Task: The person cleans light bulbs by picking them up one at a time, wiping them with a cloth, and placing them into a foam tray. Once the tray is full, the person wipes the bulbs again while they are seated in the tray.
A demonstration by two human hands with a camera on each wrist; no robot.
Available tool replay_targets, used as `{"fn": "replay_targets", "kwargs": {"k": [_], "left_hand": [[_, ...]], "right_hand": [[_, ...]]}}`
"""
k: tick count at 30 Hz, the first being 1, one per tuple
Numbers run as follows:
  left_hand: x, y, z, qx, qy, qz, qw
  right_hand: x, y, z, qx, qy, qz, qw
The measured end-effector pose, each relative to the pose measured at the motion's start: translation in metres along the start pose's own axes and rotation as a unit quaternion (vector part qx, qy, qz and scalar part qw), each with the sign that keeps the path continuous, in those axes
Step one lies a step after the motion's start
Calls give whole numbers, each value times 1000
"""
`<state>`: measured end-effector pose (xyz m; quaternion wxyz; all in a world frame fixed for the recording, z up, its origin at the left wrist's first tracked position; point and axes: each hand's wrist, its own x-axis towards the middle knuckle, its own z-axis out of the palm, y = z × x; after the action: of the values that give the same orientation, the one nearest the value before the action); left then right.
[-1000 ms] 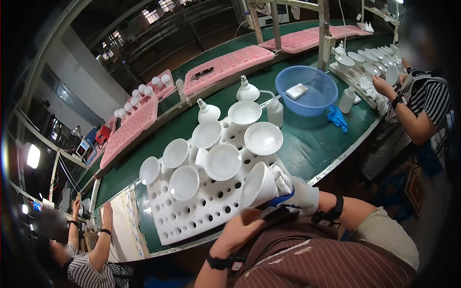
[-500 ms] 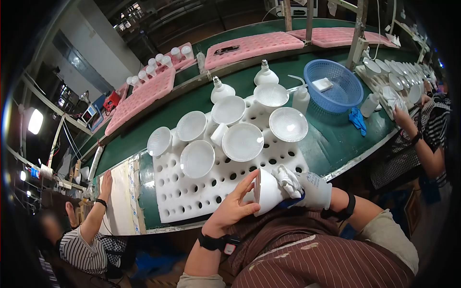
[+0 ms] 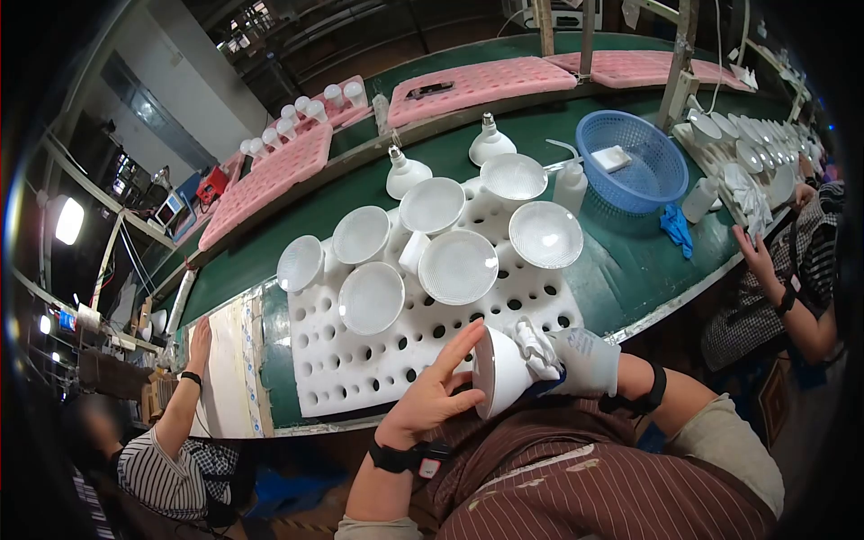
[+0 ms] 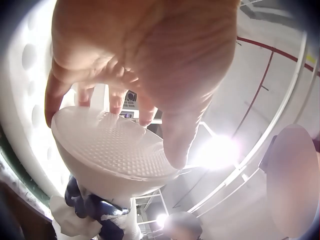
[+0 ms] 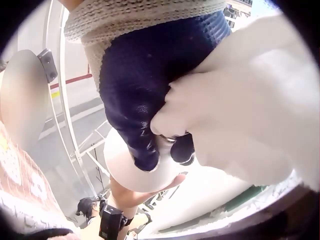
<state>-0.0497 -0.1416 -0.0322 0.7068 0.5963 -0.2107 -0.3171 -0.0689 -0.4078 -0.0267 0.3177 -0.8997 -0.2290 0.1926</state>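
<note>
A white reflector lamp (image 3: 508,376) is held on its side over the front edge of the bench, its dimpled lens (image 4: 107,142) towards my left hand (image 3: 427,396). The bare fingers and thumb of that hand span the lens, with the tips at the rim. My right hand (image 3: 585,360) wears a grey knit glove with a dark blue coated palm (image 5: 140,85). It grips the lamp's narrow end through a crumpled white cloth (image 3: 537,349), which hides the base. Several similar lamps stand lens up in a white foam board (image 3: 355,405) just beyond.
Two lamps (image 3: 408,173) stand lens down behind the board. A squeeze bottle (image 3: 570,187), a blue basket (image 3: 661,180) and a blue glove (image 3: 675,229) lie to the right. Pink foam trays (image 3: 486,90) line the back. Other people's arms (image 3: 184,396) reach in at both sides.
My left hand has risen from in front of the apron to the lamp's rim. The lamp has come closer to my body and its lens has turned to the left.
</note>
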Motion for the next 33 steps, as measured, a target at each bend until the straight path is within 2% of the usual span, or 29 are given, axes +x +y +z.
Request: {"fn": "replay_targets", "kwargs": {"k": [3, 10, 12, 13, 16, 18, 19, 21, 22, 25, 27, 28, 30, 31, 32, 33], "left_hand": [[-3, 2, 3, -8, 10, -18, 1000], [-6, 2, 4, -57, 29, -78, 995], [-6, 3, 4, -40, 40, -87, 995], [-6, 5, 6, -40, 40, -86, 995], [-9, 13, 12, -36, 52, -92, 994], [-10, 11, 15, -15, 50, -59, 997], [-10, 12, 16, -15, 51, -59, 997], [-10, 16, 21, 77, 74, -28, 994], [-9, 12, 21, 77, 74, -28, 994], [-6, 9, 26, 16, 127, -53, 990], [-1, 17, 32, -185, 227, -129, 948], [-1, 14, 33, -185, 228, -127, 947], [-2, 7, 33, -131, 216, -72, 965], [-5, 4, 33, -132, 216, -72, 965], [-8, 2, 34, 10, 182, -14, 983], [-10, 1, 34, 151, 143, 44, 977]], "right_hand": [[2, 15, 14, -47, -9, -5, 999], [3, 6, 9, -62, 6, -6, 998], [5, 3, 5, -64, -86, 63, 992], [4, -1, 3, -65, -86, 62, 992], [2, -6, 1, -102, -57, 24, 993], [0, -1, 11, -146, 24, -35, 988], [0, -2, 14, -146, 24, -36, 988], [0, -5, 18, -213, 75, -92, 970], [0, -6, 17, -214, 74, -92, 970], [-2, -8, 20, -255, 128, -176, 942], [-3, -13, 21, -261, 151, -196, 933], [-3, -15, 21, -266, 176, -214, 923], [0, -11, 24, -229, 170, -196, 938], [2, -13, 20, -164, 94, -125, 974], [5, -14, 17, -96, 19, -52, 994], [8, -12, 13, -60, -63, -7, 996]]}}
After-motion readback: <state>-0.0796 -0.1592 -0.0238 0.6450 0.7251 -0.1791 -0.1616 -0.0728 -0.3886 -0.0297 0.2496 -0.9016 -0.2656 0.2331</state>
